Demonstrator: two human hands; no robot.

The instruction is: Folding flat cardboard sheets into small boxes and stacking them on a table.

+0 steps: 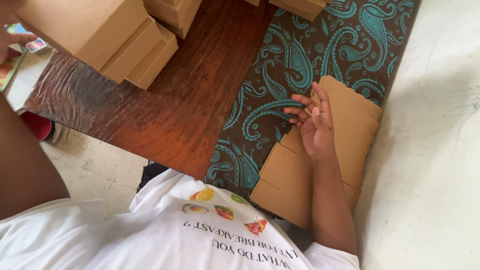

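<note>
The right hand (316, 127) hovers with its fingers (301, 110) loosely curled and spread, palm turned inward, closed on nothing; its fingertips sit just over the scalloped upper edge of the stack of flat, unfolded brown cardboard box blanks (320, 172). That stack lies on the brown cloth with a teal paisley pattern (300, 55), tight against the pale wall-like surface (435, 150) on the right, and the forearm crosses it from below. The left hand (11, 37) is only a sliver at the upper left corner of the view, touching the side of a made-up brown cardboard box (82, 25); whether it clasps that box or merely rests against it cannot be told. This box tops a pile of folded brown cardboard boxes (142, 55) standing on the dark reddish wooden tabletop (170, 107), well apart from the flat blanks.

Judging by the layout, the step in hand is drawing a fresh blank from the stack. The next move calls for the right fingertips to catch only the top sheet at its scalloped edge, peel it clear of the ones beneath, and lift it without dragging the rest across the cloth.
</note>
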